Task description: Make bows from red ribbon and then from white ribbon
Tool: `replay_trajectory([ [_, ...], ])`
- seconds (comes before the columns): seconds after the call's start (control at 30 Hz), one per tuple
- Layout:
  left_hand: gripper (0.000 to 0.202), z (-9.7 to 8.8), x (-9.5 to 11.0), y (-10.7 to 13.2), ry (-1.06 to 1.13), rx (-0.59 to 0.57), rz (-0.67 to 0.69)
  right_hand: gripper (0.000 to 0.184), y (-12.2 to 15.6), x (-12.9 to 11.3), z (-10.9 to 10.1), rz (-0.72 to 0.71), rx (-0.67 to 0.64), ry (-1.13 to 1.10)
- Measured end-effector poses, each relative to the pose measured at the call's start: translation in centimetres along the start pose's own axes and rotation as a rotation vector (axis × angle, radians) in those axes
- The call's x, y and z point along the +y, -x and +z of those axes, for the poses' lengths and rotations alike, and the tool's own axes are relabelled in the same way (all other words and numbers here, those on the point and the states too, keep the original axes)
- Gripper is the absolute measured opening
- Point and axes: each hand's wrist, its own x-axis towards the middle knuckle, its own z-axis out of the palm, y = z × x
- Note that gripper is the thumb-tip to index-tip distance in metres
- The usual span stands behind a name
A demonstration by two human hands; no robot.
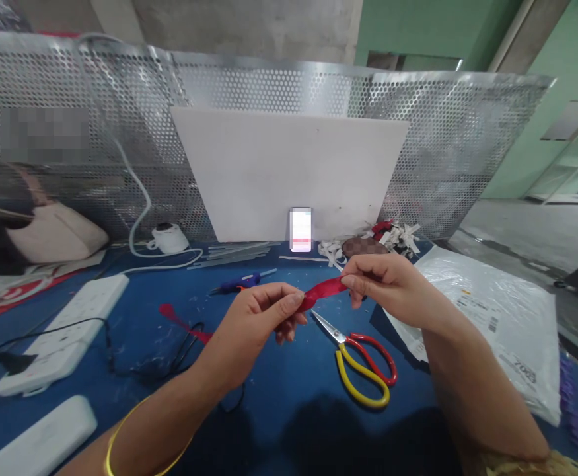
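A red ribbon [324,291] is stretched between my two hands above the blue table. My left hand [269,311] pinches it between thumb and forefinger, and the ribbon's tail [182,322] shows to the left, behind my forearm. At the other end, the fingertips of my right hand [380,281] are closed on the ribbon. Just below the hands lies a pair of scissors [362,367] with one red and one yellow handle, its blades nearly together. Left of my left hand is a blue glue gun [242,283].
A white power strip [65,330] with a black cable lies at left, near a handbag [55,231]. A lit phone [301,229] leans on a white board [293,172]. Glue sticks [234,252] and ribbon scraps [400,238] lie along the back. A plastic mailer bag [497,324] covers the right side.
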Motion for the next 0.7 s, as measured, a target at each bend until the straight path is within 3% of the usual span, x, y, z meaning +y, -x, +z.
replay_trajectory([
  [0.17,0.026,0.4,-0.1,0.0,-0.03,-0.012,0.001,0.019,-0.1,-0.5,1.2,0.009,-0.02,0.026],
  [0.3,0.025,0.3,0.0,-0.1,-0.079,0.016,0.001,0.019,-0.2,-0.1,0.8,-0.002,0.001,0.049],
  [0.5,0.026,-0.2,-0.1,-0.3,-0.067,0.062,0.043,0.023,0.2,0.8,-1.3,-0.023,0.181,0.094],
  [0.7,0.026,0.0,0.1,-0.3,-0.093,0.052,0.005,0.021,0.4,0.7,-1.5,-0.05,0.404,0.134],
])
